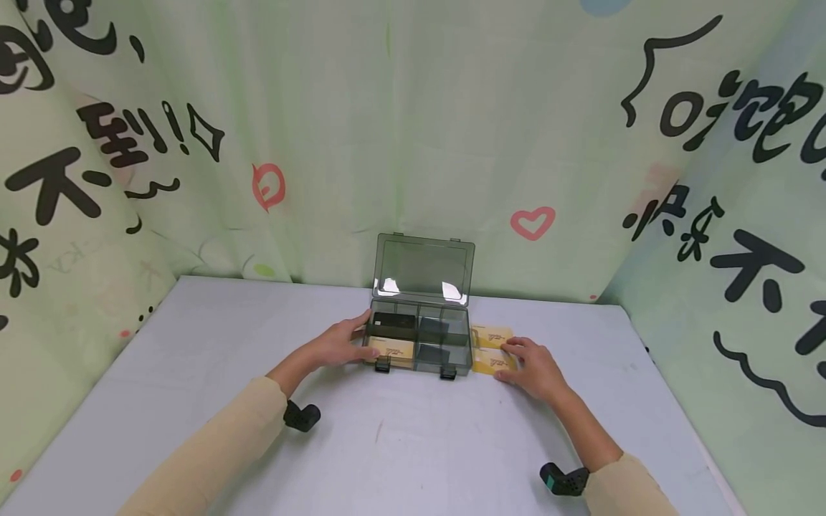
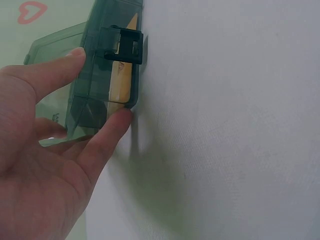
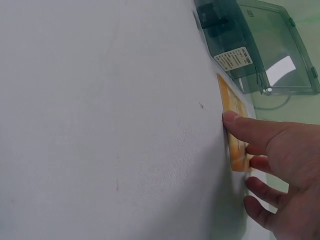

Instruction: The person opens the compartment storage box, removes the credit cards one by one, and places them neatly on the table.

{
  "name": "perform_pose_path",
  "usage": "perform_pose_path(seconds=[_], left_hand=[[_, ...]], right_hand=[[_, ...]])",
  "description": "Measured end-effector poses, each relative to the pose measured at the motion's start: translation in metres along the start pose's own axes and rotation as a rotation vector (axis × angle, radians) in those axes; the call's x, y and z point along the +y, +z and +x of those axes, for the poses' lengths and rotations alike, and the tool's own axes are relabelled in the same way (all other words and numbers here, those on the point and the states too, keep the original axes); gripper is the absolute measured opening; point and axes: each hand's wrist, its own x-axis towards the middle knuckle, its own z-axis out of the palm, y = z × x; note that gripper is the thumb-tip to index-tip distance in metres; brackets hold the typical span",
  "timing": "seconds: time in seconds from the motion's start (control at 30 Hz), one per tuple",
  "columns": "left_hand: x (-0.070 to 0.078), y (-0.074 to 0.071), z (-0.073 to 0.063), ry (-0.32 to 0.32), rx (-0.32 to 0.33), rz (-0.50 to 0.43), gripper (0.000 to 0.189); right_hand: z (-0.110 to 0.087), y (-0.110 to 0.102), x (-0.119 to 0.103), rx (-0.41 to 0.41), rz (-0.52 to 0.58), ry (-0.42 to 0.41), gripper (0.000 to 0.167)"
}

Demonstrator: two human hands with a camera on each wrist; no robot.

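Note:
A translucent dark-green storage box (image 1: 442, 357) stands on the table with its lid (image 1: 424, 269) raised at the back. In its left compartments sit a black item (image 1: 395, 324) at the back and a yellow packet (image 1: 392, 350) at the front. My left hand (image 1: 338, 344) grips the box's left side, thumb near the front corner and fingers along the side wall. Beside the box on the right lie two flat yellow packets, a rear one (image 1: 488, 335) and a front one (image 1: 488, 360). My right hand (image 1: 534, 369) holds the front packet between thumb and fingers at its edges.
Dark flat pieces (image 1: 432, 353) show in the box's right compartments. Two black latches hang at its front, one latch (image 1: 448, 373) toward the right. A printed curtain (image 1: 335, 143) hangs behind the white table (image 1: 413, 459). Each wrist wears a small black camera (image 1: 564, 480).

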Motion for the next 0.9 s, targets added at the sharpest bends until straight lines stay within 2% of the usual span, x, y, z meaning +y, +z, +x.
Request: perform_pose_path(seconds=[0.4, 0.63, 0.9], left_hand=[[-0.002, -0.001, 0.002, -0.006, 0.004, -0.011, 0.092], [-0.002, 0.000, 0.001, -0.007, 0.006, -0.007, 0.091], [-0.001, 0.000, 0.001, -0.011, 0.008, 0.002, 0.091]], right_hand=[[0.000, -0.001, -0.004, 0.014, 0.021, 0.015, 0.061], [0.003, -0.007, -0.005, 0.033, 0.128, 0.048, 0.060], [0.005, -0.015, -0.017, 0.034, 0.233, 0.067, 0.056]])
